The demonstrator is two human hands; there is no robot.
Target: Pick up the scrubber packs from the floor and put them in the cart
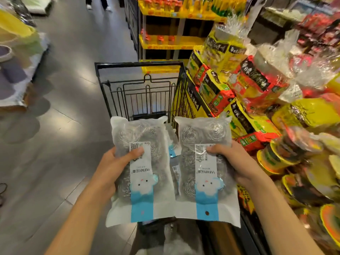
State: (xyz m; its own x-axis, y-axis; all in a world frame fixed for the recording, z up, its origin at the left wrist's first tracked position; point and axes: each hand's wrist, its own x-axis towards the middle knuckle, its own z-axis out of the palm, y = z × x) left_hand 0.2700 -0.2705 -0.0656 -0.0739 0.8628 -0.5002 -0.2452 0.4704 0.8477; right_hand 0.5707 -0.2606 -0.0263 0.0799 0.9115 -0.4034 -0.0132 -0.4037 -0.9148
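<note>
I hold two scrubber packs side by side over the near end of the black wire cart (139, 83). Each is a clear bag of steel wool balls with a white and blue label. My left hand (114, 162) grips the left pack (139, 181), thumb on its front. My right hand (233, 161) grips the right pack (204, 181) the same way. Between the two packs, lower down inside the cart, part of another scrubber pack (173, 150) shows. Most of the cart's inside is hidden behind the packs.
A display of yellow and red noodle packs (239, 80) and bowls (276, 157) crowds the cart's right side. Yellow shelving (176, 39) stands beyond the cart. Grey floor (64, 107) stretches to the left, with a low stand of goods (16, 61) at the far left.
</note>
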